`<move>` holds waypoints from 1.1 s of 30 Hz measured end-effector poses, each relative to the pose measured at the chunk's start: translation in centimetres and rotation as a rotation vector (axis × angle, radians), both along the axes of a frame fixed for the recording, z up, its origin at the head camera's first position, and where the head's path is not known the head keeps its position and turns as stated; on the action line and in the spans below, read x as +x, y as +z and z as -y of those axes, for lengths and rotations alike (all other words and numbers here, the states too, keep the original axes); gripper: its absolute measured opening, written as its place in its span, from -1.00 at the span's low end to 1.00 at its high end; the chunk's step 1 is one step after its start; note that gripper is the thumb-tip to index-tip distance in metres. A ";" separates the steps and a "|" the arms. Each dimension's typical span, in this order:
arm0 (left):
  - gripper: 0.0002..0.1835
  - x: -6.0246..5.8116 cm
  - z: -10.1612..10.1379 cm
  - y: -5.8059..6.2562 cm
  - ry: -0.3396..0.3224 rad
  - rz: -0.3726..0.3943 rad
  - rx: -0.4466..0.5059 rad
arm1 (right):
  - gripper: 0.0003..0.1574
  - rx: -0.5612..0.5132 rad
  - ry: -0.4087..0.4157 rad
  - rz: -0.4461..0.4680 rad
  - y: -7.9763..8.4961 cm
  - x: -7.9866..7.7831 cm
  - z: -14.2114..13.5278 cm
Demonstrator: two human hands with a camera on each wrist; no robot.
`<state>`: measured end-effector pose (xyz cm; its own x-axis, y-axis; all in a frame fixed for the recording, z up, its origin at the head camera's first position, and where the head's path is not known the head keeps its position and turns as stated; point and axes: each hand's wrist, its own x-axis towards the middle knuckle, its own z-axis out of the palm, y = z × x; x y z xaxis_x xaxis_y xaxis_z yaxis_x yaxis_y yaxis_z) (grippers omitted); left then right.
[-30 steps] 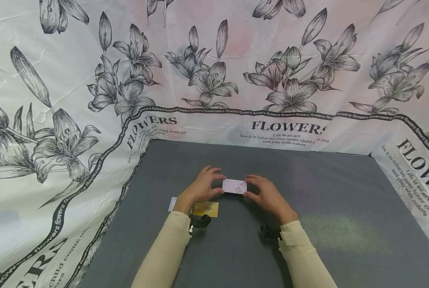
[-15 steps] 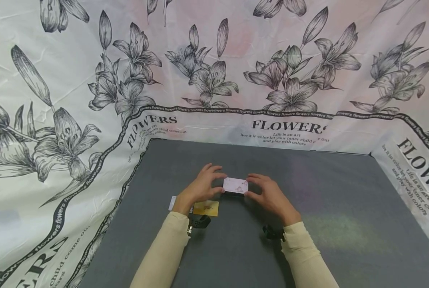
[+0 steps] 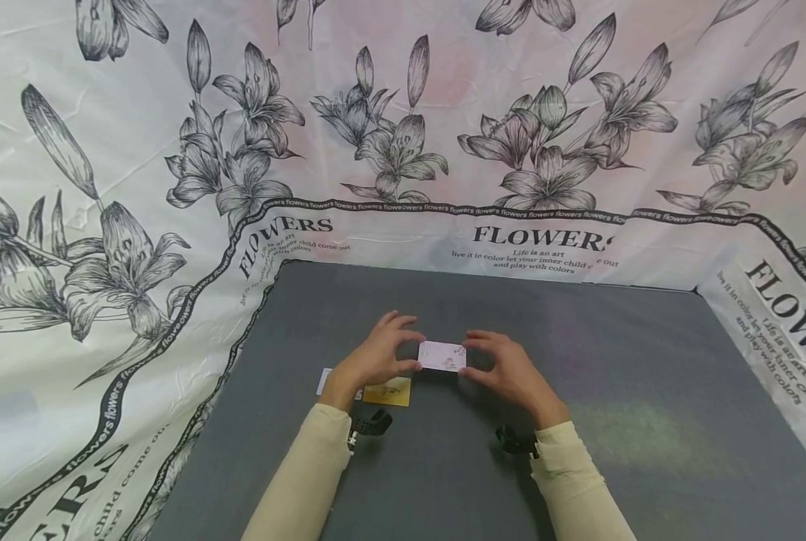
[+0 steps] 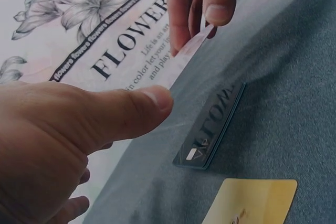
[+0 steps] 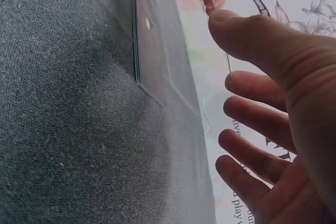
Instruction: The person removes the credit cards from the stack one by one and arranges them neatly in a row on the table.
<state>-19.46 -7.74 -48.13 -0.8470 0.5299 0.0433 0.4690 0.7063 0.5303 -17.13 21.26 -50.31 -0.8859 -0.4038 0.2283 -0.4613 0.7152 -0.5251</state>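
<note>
A pale pink card [image 3: 442, 356] with a small printed picture is held between both hands, its face toward the head camera. My left hand [image 3: 374, 359] pinches its left end between thumb and fingers. At the opposite end, the thumb and index finger of my right hand [image 3: 514, 373] grip it, with the other fingers spread in the right wrist view. Below the raised card, a small stack of dark glossy cards [image 4: 209, 129] lies on the grey table [image 3: 619, 361]. The pink card mostly hides that stack in the head view.
A yellow card [image 3: 387, 391] lies near the left wrist. Beside it is a white card [image 3: 323, 381], partly covered by the left forearm. Floral printed sheeting [image 3: 389, 233] rises along the table's back and sides. Each wrist wears a dark strap-mounted device [image 3: 373, 423].
The pink card has come slightly toward the person and now covers the dark stack's edge that showed beneath it. Both hands have shifted a little with it, keeping their hold.
</note>
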 end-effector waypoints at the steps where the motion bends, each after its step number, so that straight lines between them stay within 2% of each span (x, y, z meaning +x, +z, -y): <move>1: -0.47 0.1 0.0 0.0 0.001 0.003 0.002 | -0.39 0.000 0.002 0.001 0.0 0.1 0.0; 7: -0.47 0.4 0.3 -0.4 0.008 0.016 0.004 | -0.42 -0.005 0.012 0.002 -0.1 0.3 0.0; 20: -0.49 1.0 0.5 -1.0 -0.022 -0.017 -0.003 | -0.37 -0.006 0.018 0.017 -0.7 0.8 0.1; 27: -0.48 1.4 0.5 -1.4 -0.006 -0.007 -0.045 | -0.39 -0.016 0.020 0.019 -1.3 1.2 0.2; 33: -0.48 1.9 0.6 -1.8 -0.001 0.026 -0.023 | -0.43 -0.020 0.018 0.028 -1.6 1.6 0.3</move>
